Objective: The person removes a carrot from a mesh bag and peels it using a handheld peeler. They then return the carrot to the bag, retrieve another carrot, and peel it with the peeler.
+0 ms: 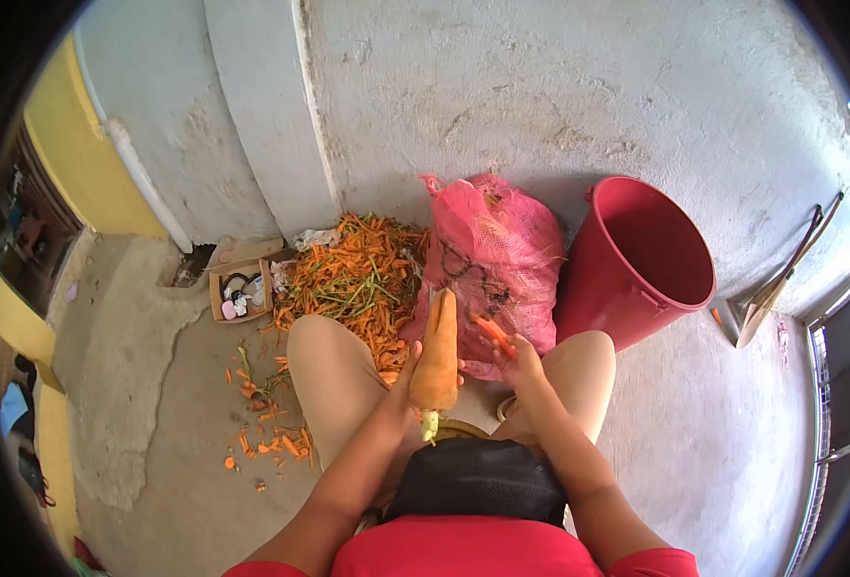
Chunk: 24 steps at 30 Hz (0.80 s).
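Note:
My left hand [405,387] is wrapped round a large carrot [435,370], which stands nearly upright with its pale green stem end down. Part of the carrot's upper side looks freshly scraped. Just to its right, my right hand [520,364] is closed on a slim orange peeler [491,330], held slightly apart from the carrot. My fingers hide most of its grip. A heap of orange peelings and green stalks [353,279] lies on the floor beyond my left knee.
A pink mesh sack [497,255] bulges in front of me against the wall. Right of it stands a red bucket [598,288]. A small cardboard box [242,291] of odds and ends sits left of the heap. A shovel [766,298] leans at the far right.

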{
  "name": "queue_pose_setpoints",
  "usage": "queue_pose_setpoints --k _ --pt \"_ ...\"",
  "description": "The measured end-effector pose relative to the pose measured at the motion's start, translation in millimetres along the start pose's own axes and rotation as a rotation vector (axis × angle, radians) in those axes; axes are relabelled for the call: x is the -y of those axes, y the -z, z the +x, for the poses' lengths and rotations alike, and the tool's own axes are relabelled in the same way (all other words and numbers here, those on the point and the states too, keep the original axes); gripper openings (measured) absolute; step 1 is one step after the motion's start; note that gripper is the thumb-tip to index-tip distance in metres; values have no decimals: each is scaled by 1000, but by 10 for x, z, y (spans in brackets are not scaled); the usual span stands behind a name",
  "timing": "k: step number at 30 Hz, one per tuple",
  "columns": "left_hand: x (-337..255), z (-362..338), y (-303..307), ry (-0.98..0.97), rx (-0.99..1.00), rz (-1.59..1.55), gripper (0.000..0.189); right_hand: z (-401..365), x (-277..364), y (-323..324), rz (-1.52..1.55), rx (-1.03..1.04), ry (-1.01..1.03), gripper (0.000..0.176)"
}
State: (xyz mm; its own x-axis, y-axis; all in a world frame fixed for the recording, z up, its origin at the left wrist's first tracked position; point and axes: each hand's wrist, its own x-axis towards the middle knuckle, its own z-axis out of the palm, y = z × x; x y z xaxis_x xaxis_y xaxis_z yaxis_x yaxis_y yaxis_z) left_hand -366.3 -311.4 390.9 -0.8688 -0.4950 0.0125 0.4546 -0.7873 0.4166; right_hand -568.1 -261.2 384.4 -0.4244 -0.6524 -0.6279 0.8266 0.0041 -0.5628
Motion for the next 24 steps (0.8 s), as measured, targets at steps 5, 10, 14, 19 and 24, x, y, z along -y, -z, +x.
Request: queue_pose_setpoints --k 5,10,14,19,24 --pt "10 20 -12 -2 126 -42 67 -210 -137 -233 -179 256 -35 14" --pt "39 31 -114 55 208 -113 69 -332 -252 -444 -384 756 -342 30" --pt "107 57 -35 57 194 -150 71 -615 -220 -661 -291 678 -451 34" --pt "136 47 41 58 140 -161 73 -338 -319 -541 -373 641 -396 39" --pt "84 3 -72 170 54 -88 74 -558 -178 -879 -275 349 -150 38"
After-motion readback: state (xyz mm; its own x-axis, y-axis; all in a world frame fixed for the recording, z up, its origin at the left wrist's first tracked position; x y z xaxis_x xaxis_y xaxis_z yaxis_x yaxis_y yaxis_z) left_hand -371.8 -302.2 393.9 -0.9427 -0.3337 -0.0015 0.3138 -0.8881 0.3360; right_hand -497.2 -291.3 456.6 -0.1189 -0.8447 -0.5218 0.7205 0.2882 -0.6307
